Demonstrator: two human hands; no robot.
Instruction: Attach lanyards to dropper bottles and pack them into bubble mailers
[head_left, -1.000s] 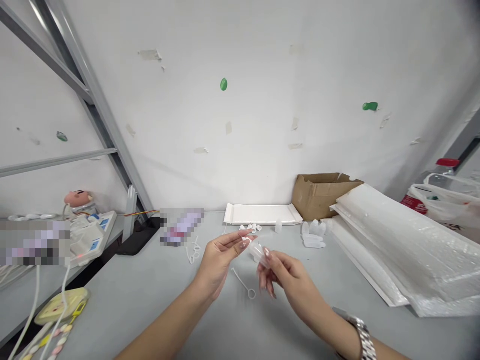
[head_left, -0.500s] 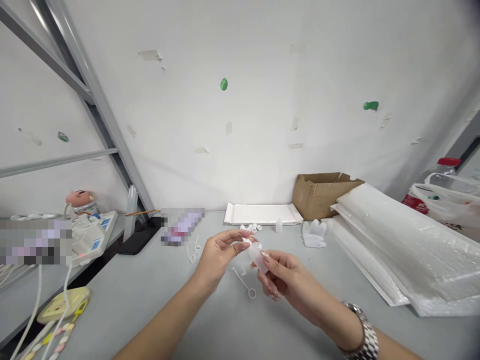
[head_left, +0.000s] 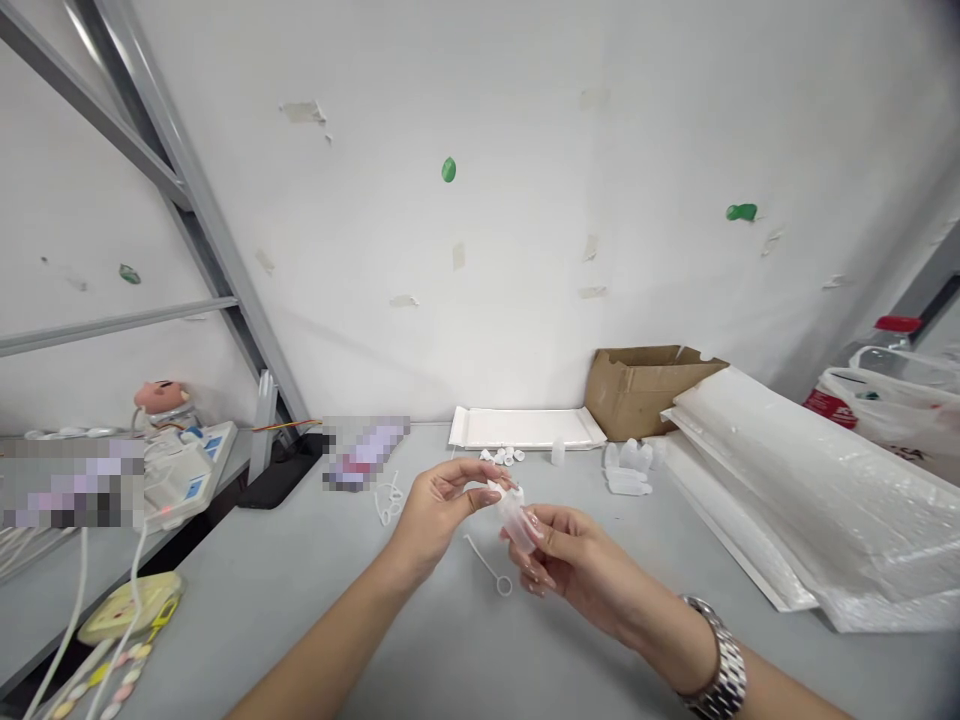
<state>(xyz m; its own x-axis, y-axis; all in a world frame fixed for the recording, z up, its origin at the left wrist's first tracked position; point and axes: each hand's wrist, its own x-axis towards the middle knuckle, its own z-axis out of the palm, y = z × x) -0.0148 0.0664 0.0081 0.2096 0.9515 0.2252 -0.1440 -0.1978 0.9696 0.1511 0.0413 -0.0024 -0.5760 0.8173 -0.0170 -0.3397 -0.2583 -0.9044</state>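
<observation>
My right hand (head_left: 551, 550) is closed around a small frosted plastic bottle (head_left: 517, 525), which tilts with its neck up and to the left. At that neck, the thumb and fingers of my left hand (head_left: 450, 505) pinch a small white plastic piece (head_left: 495, 488); its exact shape is partly hidden by the fingertips. Below the hands, a thin white plastic strip with a ring end (head_left: 503, 586) lies on the grey table. Several white caps (head_left: 508, 456) sit just beyond my fingers. One frosted bottle (head_left: 558, 453) stands upright to their right.
More frosted bottles (head_left: 628, 468) are grouped at the right, near a cardboard box (head_left: 637, 395) and bubble mailers (head_left: 810, 480). Other white ringed strips (head_left: 388, 498) lie left of my hands. A flat white package (head_left: 525, 428) rests against the wall, and a black object (head_left: 281, 480) lies at left.
Both hands stay nearly in place, with the white piece at the bottle's neck and my right fingers slightly shifted. A small white bit seen below the bottle earlier no longer shows.
</observation>
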